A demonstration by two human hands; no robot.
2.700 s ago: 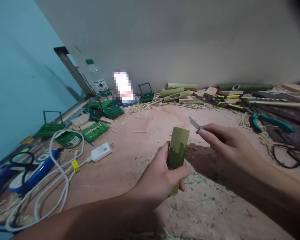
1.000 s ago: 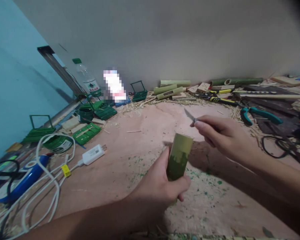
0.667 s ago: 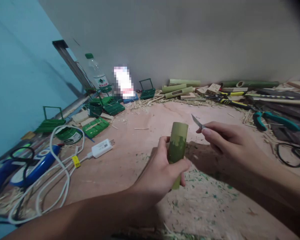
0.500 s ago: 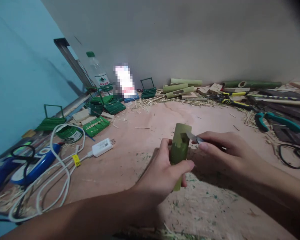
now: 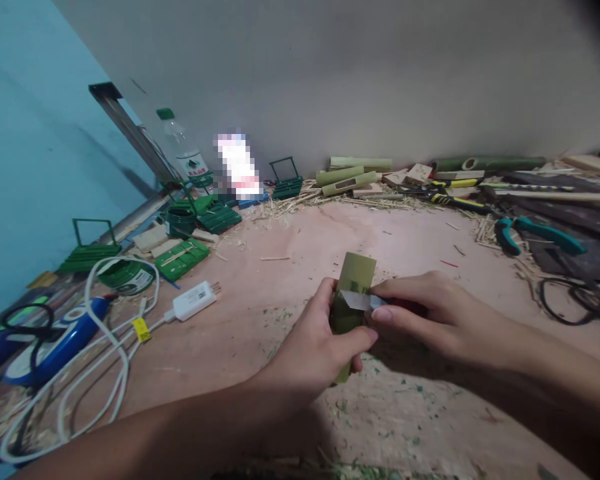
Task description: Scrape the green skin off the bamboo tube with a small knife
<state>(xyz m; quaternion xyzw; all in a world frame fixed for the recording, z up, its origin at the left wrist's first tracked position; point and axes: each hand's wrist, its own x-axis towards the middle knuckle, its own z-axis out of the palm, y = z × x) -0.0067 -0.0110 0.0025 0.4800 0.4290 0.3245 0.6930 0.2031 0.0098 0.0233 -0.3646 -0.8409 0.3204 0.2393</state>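
Observation:
My left hand is wrapped round the lower part of a green bamboo piece, held tilted above the table. The upper part of its surface is paler than the darker green lower down. In my right hand is a knife, pinched near the blade. That blade lies across the middle of the bamboo, its tip towards my left fingers; most of the handle is hidden in my palm. Small green shavings are scattered on the tabletop below both hands.
A white charger with a looped cable lies at left, near green paint tins and small green-painted bamboo pieces. A water bottle and a lit phone stand behind. Bamboo tubes line the wall; teal-handled pliers lie right.
The knife blade has moved down from near the bamboo's upper right edge to lie across its middle. The whole scene has shifted slightly left in view.

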